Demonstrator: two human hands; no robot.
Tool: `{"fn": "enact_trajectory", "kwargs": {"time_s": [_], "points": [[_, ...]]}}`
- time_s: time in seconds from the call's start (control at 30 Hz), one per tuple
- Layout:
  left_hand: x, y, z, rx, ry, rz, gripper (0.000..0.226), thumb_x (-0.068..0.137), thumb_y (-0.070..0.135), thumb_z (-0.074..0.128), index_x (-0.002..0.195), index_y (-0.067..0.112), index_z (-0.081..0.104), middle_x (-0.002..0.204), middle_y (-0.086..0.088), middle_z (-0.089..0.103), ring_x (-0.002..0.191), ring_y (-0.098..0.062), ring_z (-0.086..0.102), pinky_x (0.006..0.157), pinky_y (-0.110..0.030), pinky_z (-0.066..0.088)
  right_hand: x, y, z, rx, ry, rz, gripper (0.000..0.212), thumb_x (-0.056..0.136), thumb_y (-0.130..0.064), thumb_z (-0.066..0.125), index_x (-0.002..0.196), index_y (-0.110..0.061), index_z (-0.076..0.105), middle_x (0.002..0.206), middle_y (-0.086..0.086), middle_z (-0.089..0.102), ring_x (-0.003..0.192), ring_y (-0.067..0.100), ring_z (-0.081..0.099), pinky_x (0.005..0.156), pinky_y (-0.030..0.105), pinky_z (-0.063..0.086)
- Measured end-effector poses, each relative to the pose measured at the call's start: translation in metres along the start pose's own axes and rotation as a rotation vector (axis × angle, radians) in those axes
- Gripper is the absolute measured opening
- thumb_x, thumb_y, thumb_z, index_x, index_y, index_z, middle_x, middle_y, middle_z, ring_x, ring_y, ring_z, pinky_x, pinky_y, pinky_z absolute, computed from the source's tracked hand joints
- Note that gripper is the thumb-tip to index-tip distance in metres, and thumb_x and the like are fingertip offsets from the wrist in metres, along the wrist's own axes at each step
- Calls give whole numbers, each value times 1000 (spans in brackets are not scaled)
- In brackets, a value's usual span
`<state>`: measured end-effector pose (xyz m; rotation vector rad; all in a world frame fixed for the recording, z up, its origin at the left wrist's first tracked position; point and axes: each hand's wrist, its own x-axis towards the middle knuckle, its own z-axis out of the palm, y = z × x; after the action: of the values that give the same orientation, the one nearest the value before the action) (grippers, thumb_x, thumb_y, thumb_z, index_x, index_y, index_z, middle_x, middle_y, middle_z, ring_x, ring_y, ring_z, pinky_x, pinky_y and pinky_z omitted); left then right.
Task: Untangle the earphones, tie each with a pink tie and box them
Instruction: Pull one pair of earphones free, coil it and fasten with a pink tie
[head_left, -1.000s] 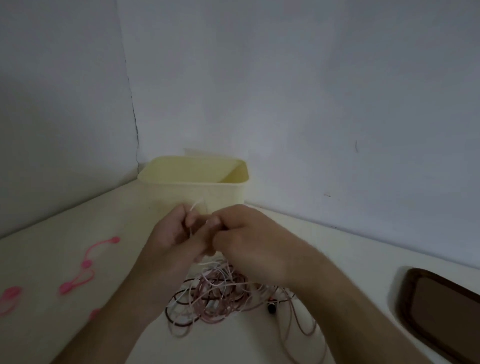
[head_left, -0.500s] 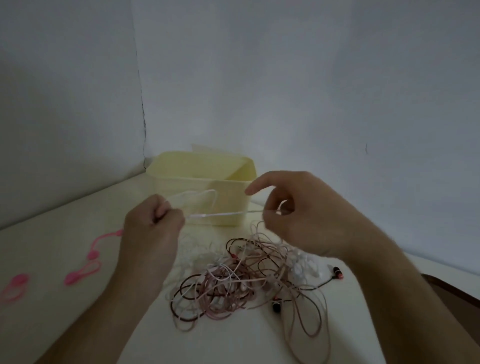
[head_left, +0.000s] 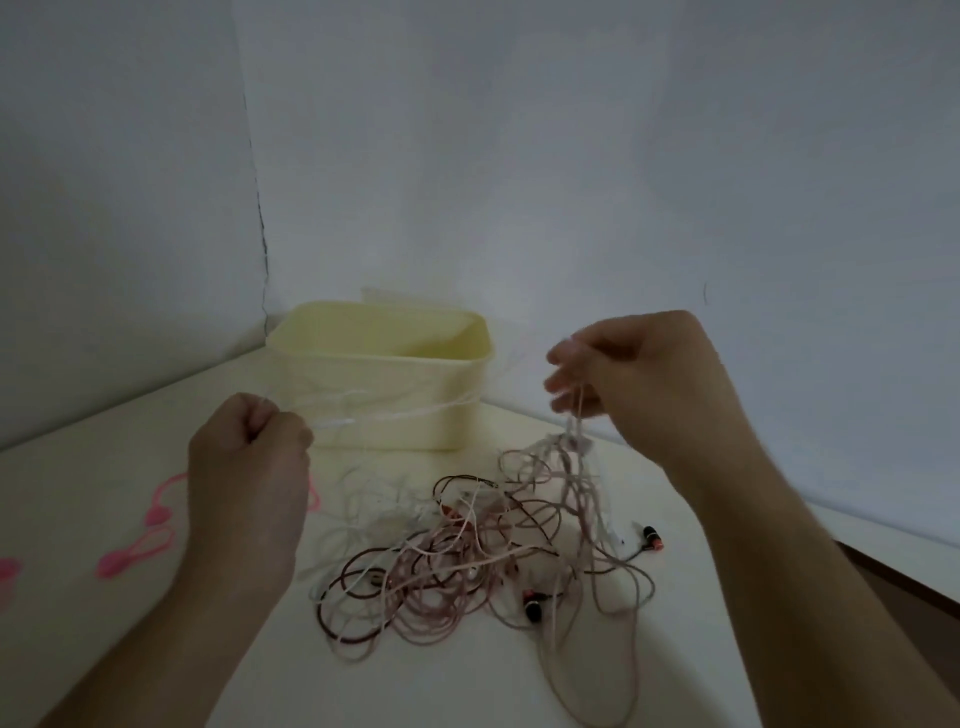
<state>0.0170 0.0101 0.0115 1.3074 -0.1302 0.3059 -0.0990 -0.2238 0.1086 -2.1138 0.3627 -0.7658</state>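
The left hand (head_left: 249, 467) is clenched on a white cord (head_left: 410, 413); the right hand (head_left: 639, 379) pinches lifted strands. Held apart, they tension one cord free of the earphones (head_left: 467, 561) heaped on the table (head_left: 130, 415), near the box (head_left: 384, 384).

table (head_left: 156, 649): pale cream surface filling the lower part of the frame
wall (head_left: 571, 156): plain grey-white, meeting a second wall at a corner seam left of centre
mark (head_left: 705, 293): small dark curved scratch on the wall, right of centre
tray (head_left: 914, 587): dark brown, only its edge shows at the lower right
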Motion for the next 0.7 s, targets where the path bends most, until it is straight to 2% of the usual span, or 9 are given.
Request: {"fn": "enact_trajectory", "kwargs": {"time_s": [0.03, 0.17, 0.27, 0.37, 0.43, 0.5, 0.6, 0.7], "points": [[-1, 0, 1, -17, -23, -6, 41, 78, -5, 52, 62, 25, 30, 63, -5, 31, 54, -17, 22, 46, -20, 21, -1, -4, -1, 101, -32, 11, 18, 101, -14, 70, 87, -13, 81, 76, 1, 80, 70, 20, 80, 73, 37, 67], [-4, 1, 5, -38, -87, 5, 44, 82, -13, 48, 68, 24, 29, 65, -7, 29, 55, -14, 20, 48, -24, 14, -4, -7, -1, 197, -153, 87, 19, 103, -12, 67, 91, -5, 80, 81, 8, 81, 75, 31, 81, 75, 42, 68], [-4, 2, 5, -60, -108, 3, 46, 81, -14, 48, 70, 24, 25, 70, -10, 27, 56, -15, 18, 47, -24, 14, -6, -7, 2, 287, -128, 113, 20, 105, -12, 66, 94, -1, 77, 81, 12, 81, 72, 34, 80, 72, 43, 68], [-4, 2, 6, -74, -118, -2, 46, 82, -14, 48, 70, 23, 24, 65, -8, 30, 55, -15, 19, 47, -24, 14, -5, -8, 6, 334, -94, 114, 20, 105, -12, 65, 93, -1, 77, 79, 13, 80, 70, 34, 80, 68, 41, 68], [-4, 1, 5, -80, -116, -7, 46, 82, -15, 48, 70, 22, 23, 65, -7, 30, 54, -14, 19, 46, -23, 14, -4, -6, 10, 259, -46, 97, 19, 104, -14, 67, 91, -6, 78, 76, 8, 80, 68, 28, 79, 68, 41, 66], [-5, 1, 6, -80, -121, -9, 46, 83, -15, 49, 74, 19, 19, 66, -7, 29, 55, -15, 19, 46, -24, 14, 0, 0, 12, 75, 2, 63, 19, 101, -19, 71, 85, -17, 81, 74, -1, 80, 66, 18, 79, 72, 43, 67], [-7, 1, 7, -73, -131, -11, 46, 84, -15, 48, 71, 21, 24, 64, -6, 28, 53, -13, 19, 45, -23, 14, 2, 9, 15, -183, -16, 52, 14, 96, -31, 76, 84, -28, 83, 75, -11, 78, 68, 7, 76, 75, 39, 67], [-7, 2, 7, -73, -147, -16, 45, 83, -15, 48, 68, 22, 29, 58, 0, 31, 50, -12, 19, 45, -22, 13, 1, 11, 14, -223, -75, 90, 12, 97, -31, 76, 89, -26, 84, 78, -6, 78, 65, 9, 76, 70, 33, 66]]}}
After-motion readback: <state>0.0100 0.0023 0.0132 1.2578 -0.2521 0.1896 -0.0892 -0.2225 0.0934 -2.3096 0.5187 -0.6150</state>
